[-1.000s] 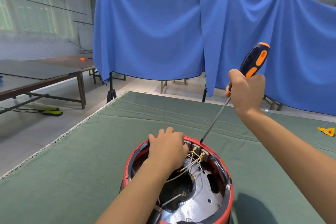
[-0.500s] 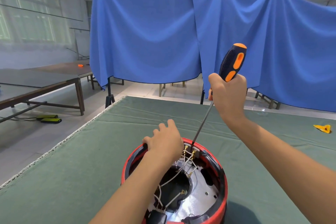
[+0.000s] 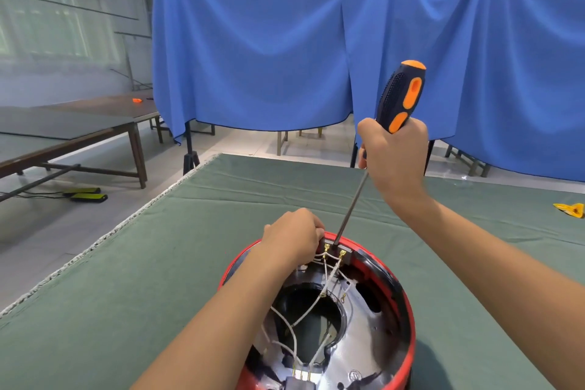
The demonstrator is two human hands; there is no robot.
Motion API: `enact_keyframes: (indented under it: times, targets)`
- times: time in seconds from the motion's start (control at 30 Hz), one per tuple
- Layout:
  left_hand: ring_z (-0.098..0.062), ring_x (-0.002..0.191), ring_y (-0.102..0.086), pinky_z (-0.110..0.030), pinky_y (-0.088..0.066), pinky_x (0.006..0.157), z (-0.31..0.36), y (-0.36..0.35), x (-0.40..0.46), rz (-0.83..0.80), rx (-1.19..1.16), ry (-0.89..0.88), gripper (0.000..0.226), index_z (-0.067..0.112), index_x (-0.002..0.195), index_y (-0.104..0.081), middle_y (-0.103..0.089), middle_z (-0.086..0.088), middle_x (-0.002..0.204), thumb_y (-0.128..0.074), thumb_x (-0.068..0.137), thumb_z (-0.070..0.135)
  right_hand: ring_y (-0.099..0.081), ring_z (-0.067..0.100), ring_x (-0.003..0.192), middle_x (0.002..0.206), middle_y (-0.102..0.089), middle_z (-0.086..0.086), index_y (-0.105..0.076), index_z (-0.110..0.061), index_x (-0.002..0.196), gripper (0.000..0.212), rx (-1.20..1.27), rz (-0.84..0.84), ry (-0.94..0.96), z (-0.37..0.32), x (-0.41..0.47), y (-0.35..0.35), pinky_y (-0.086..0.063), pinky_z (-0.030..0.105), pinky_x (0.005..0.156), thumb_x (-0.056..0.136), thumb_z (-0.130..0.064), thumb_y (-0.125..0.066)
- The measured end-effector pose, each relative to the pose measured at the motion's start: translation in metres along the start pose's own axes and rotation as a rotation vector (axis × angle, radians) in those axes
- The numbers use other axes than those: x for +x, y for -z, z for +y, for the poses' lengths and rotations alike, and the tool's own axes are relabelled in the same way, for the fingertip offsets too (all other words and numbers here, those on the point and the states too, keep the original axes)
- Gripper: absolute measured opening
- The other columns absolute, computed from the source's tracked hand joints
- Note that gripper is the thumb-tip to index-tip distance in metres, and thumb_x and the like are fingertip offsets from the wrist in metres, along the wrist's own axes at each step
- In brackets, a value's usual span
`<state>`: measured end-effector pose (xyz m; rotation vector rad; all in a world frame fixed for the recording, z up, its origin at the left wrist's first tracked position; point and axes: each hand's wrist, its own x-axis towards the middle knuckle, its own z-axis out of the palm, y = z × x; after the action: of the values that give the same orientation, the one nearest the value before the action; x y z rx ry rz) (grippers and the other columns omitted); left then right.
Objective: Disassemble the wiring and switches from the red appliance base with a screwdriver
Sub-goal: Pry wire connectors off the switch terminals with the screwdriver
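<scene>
Hands of one person worked over a single red appliance base point(image 3: 406, 304) that lay open side up on the green cloth-covered table point(image 3: 158, 279), at the near edge of the frame. The right hand point(image 3: 394, 155) was wrapped in a fist around the lower part of the one screwdriver point(image 3: 400, 95), black-handled with orange inserts, its steel shaft slanting down and left so that the tip met a terminal block point(image 3: 335, 252) at the far inner rim of the base. Three brass terminals could be counted along that block. The left hand point(image 3: 292, 239) rested on the far rim just left of the tip, fingers curled over the edge beside the block; whether they pinched a wire could not be told. Several white wires point(image 3: 311, 310) ran from the terminals across the dark central opening to a second connector at the near edge, where three more brass tabs showed. Behind the table hung blue drapes point(image 3: 253, 41). One yellow object point(image 3: 569, 209) lay on the cloth at far right. Two flat black-and-yellow devices point(image 3: 85, 194) sat on the floor at left, below a dark wooden table point(image 3: 63, 133).
</scene>
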<state>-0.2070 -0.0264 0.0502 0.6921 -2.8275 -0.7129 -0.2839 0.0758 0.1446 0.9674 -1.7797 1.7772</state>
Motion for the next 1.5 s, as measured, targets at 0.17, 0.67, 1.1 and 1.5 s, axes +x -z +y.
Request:
enact_keyframes:
  times: [0.17, 0.67, 1.1, 1.5]
  targets:
    - [-0.026, 0.109, -0.055, -0.036, -0.036, 0.089, -0.006, -0.008, -0.014, 0.112, 0.074, -0.038, 0.026, 0.027, 0.101, -0.065, -0.068, 0.001, 0.108, -0.039, 0.099, 0.030, -0.036, 0.038, 0.041, 0.051, -0.029, 0.014, -0.032, 0.006, 0.059, 0.028, 0.048, -0.003, 0.027, -0.006, -0.001, -0.004, -0.034, 0.038, 0.037, 0.066, -0.013, -0.052]
    - [-0.024, 0.111, -0.054, -0.035, -0.040, 0.087, -0.014, -0.008, -0.020, 0.165, 0.060, -0.100, 0.027, 0.036, 0.115, -0.060, -0.065, 0.005, 0.116, -0.040, 0.097, 0.032, -0.040, 0.046, 0.047, 0.051, -0.029, 0.023, -0.030, 0.002, 0.058, 0.026, 0.067, -0.011, 0.078, -0.011, -0.008, -0.007, -0.037, 0.046, 0.037, 0.066, -0.012, -0.050]
    - [-0.019, 0.115, -0.053, -0.034, -0.039, 0.090, -0.014, -0.010, -0.017, 0.187, 0.055, -0.067, 0.030, 0.035, 0.124, -0.056, -0.062, 0.008, 0.123, -0.042, 0.098, 0.035, -0.032, 0.025, 0.050, 0.045, -0.021, -0.005, -0.021, -0.019, 0.052, 0.030, -0.026, -0.076, -0.021, 0.002, 0.018, -0.033, -0.030, 0.037, 0.045, 0.064, -0.019, -0.049]
    - [-0.020, 0.105, -0.058, -0.031, -0.040, 0.080, -0.018, -0.009, -0.013, 0.197, 0.055, -0.069, 0.026, 0.032, 0.113, -0.061, -0.066, 0.007, 0.111, -0.044, 0.096, 0.040, -0.038, 0.023, 0.051, 0.043, -0.030, -0.006, -0.031, -0.018, 0.051, 0.030, -0.185, -0.095, -0.312, 0.048, 0.050, -0.059, -0.032, 0.028, 0.048, 0.068, -0.018, -0.055]
